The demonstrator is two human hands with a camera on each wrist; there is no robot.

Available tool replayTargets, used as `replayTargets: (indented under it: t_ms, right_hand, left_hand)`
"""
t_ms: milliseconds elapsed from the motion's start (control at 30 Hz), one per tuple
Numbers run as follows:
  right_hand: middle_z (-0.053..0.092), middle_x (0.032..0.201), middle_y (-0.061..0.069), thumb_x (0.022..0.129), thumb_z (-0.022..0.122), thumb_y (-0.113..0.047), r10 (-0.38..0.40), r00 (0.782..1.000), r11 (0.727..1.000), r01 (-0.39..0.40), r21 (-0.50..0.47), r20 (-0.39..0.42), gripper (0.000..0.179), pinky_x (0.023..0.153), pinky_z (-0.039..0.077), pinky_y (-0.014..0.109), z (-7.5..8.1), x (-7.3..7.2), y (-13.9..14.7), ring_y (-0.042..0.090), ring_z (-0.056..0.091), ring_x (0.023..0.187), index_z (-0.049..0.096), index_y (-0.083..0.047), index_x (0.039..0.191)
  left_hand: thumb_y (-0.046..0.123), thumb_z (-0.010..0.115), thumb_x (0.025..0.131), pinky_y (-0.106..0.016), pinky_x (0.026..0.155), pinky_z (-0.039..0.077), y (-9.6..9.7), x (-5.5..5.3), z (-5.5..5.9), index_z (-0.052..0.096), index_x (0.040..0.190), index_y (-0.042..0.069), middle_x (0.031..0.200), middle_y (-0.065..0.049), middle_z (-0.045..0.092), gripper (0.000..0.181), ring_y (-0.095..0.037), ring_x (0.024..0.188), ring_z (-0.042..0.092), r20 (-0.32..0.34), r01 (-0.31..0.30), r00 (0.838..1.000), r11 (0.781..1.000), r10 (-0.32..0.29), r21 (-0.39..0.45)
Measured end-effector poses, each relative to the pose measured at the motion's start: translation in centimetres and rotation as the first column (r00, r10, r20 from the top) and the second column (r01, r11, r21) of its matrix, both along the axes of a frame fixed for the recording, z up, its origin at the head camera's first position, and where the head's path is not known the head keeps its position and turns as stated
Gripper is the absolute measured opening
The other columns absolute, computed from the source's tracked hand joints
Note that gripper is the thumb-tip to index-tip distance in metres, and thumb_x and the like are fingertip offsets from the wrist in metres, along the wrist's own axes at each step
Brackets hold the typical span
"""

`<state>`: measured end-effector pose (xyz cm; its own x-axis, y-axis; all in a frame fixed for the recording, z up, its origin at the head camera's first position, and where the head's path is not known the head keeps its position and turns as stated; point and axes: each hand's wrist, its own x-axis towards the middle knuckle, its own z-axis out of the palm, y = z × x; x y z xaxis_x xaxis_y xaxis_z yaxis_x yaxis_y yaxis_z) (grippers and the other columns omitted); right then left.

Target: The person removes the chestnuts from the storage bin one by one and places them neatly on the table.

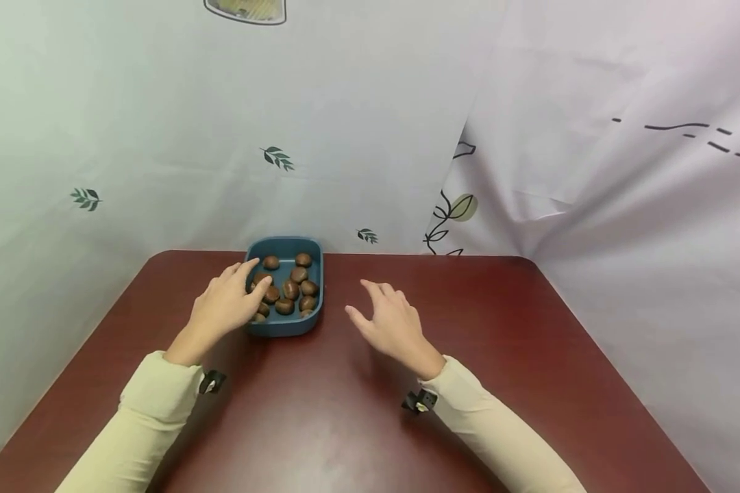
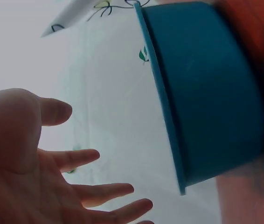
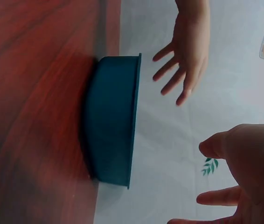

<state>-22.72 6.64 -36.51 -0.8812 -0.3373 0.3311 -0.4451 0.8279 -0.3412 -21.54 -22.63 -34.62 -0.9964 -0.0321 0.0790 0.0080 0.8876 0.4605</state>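
Here we are viewing a blue, round-cornered tray (image 1: pixel 284 329) that is sitting on the table (image 1: pixel 499 329), left of centre and close to the far edge, with brown chestnuts (image 1: pixel 290 289) lying scattered over its floor. We are holding our left hand (image 1: pixel 225 305) above the tray's left side, where in the head view it is covering part of the rim and some of the contents. Its fingers (image 2: pixel 108 191) are spreading well apart, the thumb standing off from the rest; both wrist views are showing them raised above the rim and apart from it. We are holding our right hand (image 1: pixel 395 327) in the air to the right of the tray, its fingers (image 3: pixel 218 197) likewise spreading, with a gap separating them from the near wall. As for room, the table is stretching broadly to the right of that hand and toward us in front of the tray, while a narrower strip is running along the left. Behind the far edge, a printed white cloth (image 1: pixel 370 123) is hanging close to the tray's back wall.
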Motion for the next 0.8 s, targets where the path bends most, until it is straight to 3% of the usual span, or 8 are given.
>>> replayTargets:
  t_ms: [133, 233, 300, 367, 533, 667, 733, 800]
  right_hand:
    - [0.063, 0.126, 0.006, 0.091, 0.068, -0.044, 0.05, 0.999, 0.998, -0.049, -0.043, 0.022, 0.058, 0.075, 0.053, 0.048, -0.1, -0.4, -1.4, 0.029, 0.062, 0.106, 0.055, -0.019, 0.141]
    - [0.065, 0.119, 0.003, 0.089, 0.072, -0.037, 0.092, 0.995, 0.993, -0.088, -0.081, 0.044, 0.058, 0.073, 0.053, 0.043, 0.0, -0.7, -2.5, 0.023, 0.063, 0.102, 0.055, -0.02, 0.141]
    - [0.065, 0.116, 0.001, 0.089, 0.072, -0.034, 0.121, 0.991, 0.989, -0.115, -0.098, 0.06, 0.057, 0.07, 0.052, 0.038, 0.2, -0.9, -3.4, 0.019, 0.063, 0.099, 0.055, -0.021, 0.141]
    - [0.064, 0.114, 0.0, 0.089, 0.072, -0.033, 0.149, 0.986, 0.985, -0.14, -0.104, 0.077, 0.056, 0.066, 0.05, 0.035, 0.6, -1.1, -4.4, 0.017, 0.062, 0.095, 0.055, -0.022, 0.141]
    - [0.064, 0.115, -0.001, 0.092, 0.07, -0.027, 0.273, 0.952, 0.959, -0.258, -0.119, 0.135, 0.05, 0.055, 0.042, 0.026, 1.4, -2.2, -6.8, 0.014, 0.059, 0.081, 0.056, -0.024, 0.14]
    - [0.067, 0.117, 0.002, 0.093, 0.07, -0.022, 0.414, 0.893, 0.909, -0.398, -0.12, 0.176, 0.047, 0.06, 0.046, 0.022, 1.3, -3.7, -9.1, 0.013, 0.064, 0.086, 0.058, -0.02, 0.138]
    - [0.068, 0.116, 0.003, 0.093, 0.07, -0.022, 0.457, 0.868, 0.889, -0.44, -0.126, 0.196, 0.047, 0.068, 0.048, 0.02, 1.1, -4.3, -10.2, 0.01, 0.064, 0.095, 0.058, -0.019, 0.138]
    - [0.069, 0.112, 0.005, 0.094, 0.069, -0.021, 0.48, 0.845, 0.877, -0.459, -0.142, 0.236, 0.044, 0.067, 0.049, 0.021, 0.9, -4.9, -11.2, 0.011, 0.064, 0.088, 0.059, -0.017, 0.137]
  left_hand:
    - [0.043, 0.043, 0.103, -0.072, 0.085, 0.039, -1.0, -1.4, -1.0, 0.034, 0.155, 0.008, 0.153, -0.029, 0.03, 0.063, -0.053, 0.129, 0.038, -0.006, -0.018, 1.0, 0.999, 0.019, 0.044]
    - [0.035, 0.045, 0.103, -0.053, 0.061, 0.047, -2.1, -2.6, -2.1, 0.04, 0.152, 0.008, 0.131, -0.029, 0.052, 0.056, -0.044, 0.091, 0.058, -0.018, -0.047, 0.999, 0.994, 0.049, 0.101]
    - [0.033, 0.045, 0.103, -0.039, 0.047, 0.038, -2.8, -3.3, -2.9, 0.043, 0.15, 0.008, 0.111, -0.026, 0.06, 0.053, -0.031, 0.061, 0.052, -0.023, -0.058, 0.998, 0.988, 0.062, 0.143]
    - [0.03, 0.044, 0.102, -0.032, 0.041, 0.029, -3.4, -4.0, -3.6, 0.044, 0.15, 0.009, 0.082, -0.02, 0.058, 0.052, -0.02, 0.044, 0.035, -0.017, -0.068, 0.997, 0.981, 0.072, 0.184]
    - [0.02, 0.043, 0.099, -0.029, 0.04, 0.029, -4.0, -5.0, -4.8, 0.048, 0.146, 0.005, 0.05, -0.002, 0.039, 0.049, -0.012, 0.04, 0.027, -0.013, -0.066, 0.997, 0.966, 0.072, 0.251]
    - [0.017, 0.044, 0.098, -0.029, 0.041, 0.03, -4.0, -5.2, -5.5, 0.052, 0.144, 0.005, 0.05, 0.0, 0.038, 0.048, -0.013, 0.04, 0.029, -0.034, -0.08, 0.995, 0.952, 0.095, 0.295]
    - [0.017, 0.043, 0.098, -0.029, 0.041, 0.03, -4.1, -5.3, -5.8, 0.053, 0.144, 0.006, 0.067, -0.01, 0.059, 0.048, -0.013, 0.04, 0.029, -0.042, -0.096, 0.992, 0.943, 0.115, 0.319]
    - [0.017, 0.043, 0.098, -0.029, 0.041, 0.031, -4.1, -5.3, -6.1, 0.053, 0.144, 0.007, 0.101, -0.023, 0.069, 0.048, -0.013, 0.04, 0.029, -0.048, -0.112, 0.989, 0.93, 0.137, 0.351]
